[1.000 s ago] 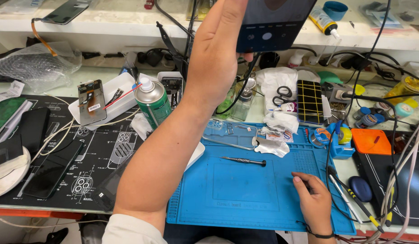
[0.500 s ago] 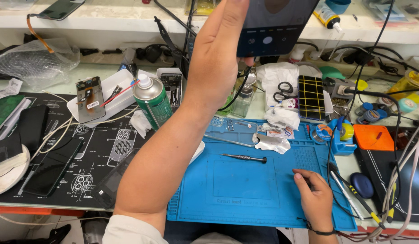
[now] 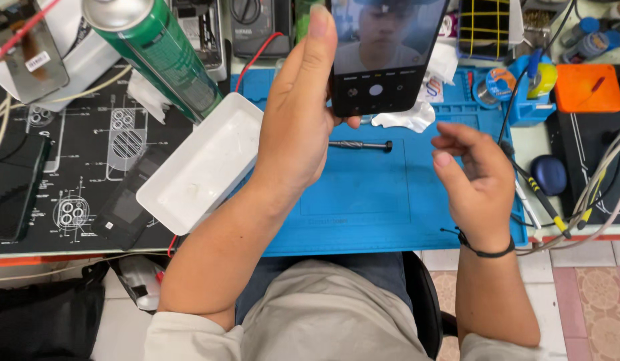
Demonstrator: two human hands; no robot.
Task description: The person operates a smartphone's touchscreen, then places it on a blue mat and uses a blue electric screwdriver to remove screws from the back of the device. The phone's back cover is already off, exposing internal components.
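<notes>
Phone is held raised above the blue mat, its lit screen turned toward the head camera and showing a camera view with a round shutter button near the lower edge. It is gripped by the left hand: the thumb runs up the left edge of the phone, and the other fingers are wrapped behind it, with one fingertip showing under the lower edge. The upper part of the phone is cut off by the frame.

The right hand is kept free, just right of and below the phone, touching nothing. Its fingers are loosely curled and slightly apart, the index finger extended toward the screen.

For a steady check of the screen, the following is advised, as a judgement from this view:

- The phone is best held by its edges only, so that the glass stays uncovered.
- The left thumb should be kept off the display area.
- A light touch of one right fingertip is enough for the on-screen controls.
- The left forearm should be kept clear of the white tray, which it passes just beside.

On the mat, under the phone, a small screwdriver lies flat, with a crumpled white wipe just beyond it. A green spray can stands tilted at upper left, near the tray.
</notes>
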